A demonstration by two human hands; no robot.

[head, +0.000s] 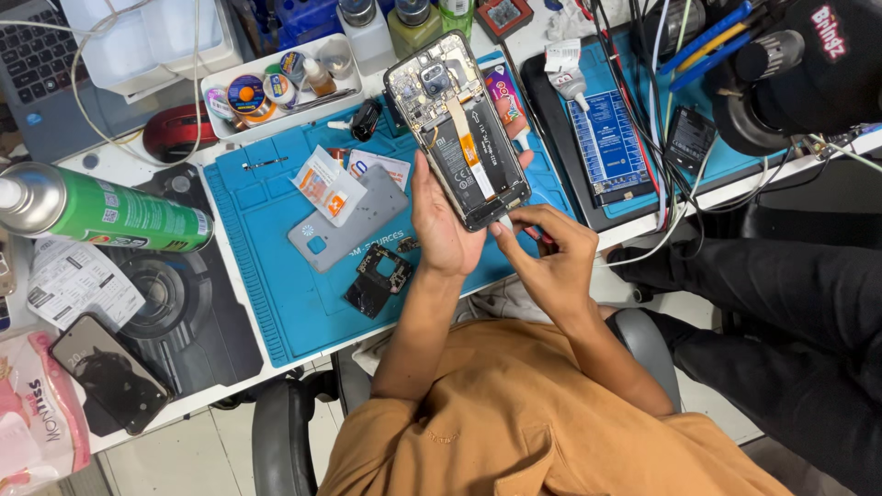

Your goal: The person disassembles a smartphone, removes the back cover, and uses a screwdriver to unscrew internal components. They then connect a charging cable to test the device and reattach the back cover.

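Far left on the table (138,170): green spray can (110,213) lying on its side, liable to roll toward the mat if nudged; below it a dark phone (110,372) flat near the table edge, easily knocked to the floor. Further right, blue work mat (276,294) carrying a grey back cover (354,230), an orange-and-white sachet (328,186) and small black cover pieces (378,278), loose and small enough to get swept off or lost. Above the mat, white tray (276,78) of solder reels and little bottles. At centre, opened phone (457,129) raised off the mat, back removed, board, battery and orange flex exposed; left hand (439,225) wrapped around its lower left edge, a grip by palm and fingers only, so a slip probably means a drop onto the mat or into the lap. Just right, right hand (547,257) with thumb and forefinger pinched at the phone's bottom edge, seemingly on a small part, though too small to tell which; a hard pull there risks tearing a flex or bending a connector. Further right, blue circuit board (606,142) amid tangled cables (643,101), apt to snag a sleeve. Far right, a second person in black trousers (790,312). Cramped repair room, crowded white table, pale tiled floor
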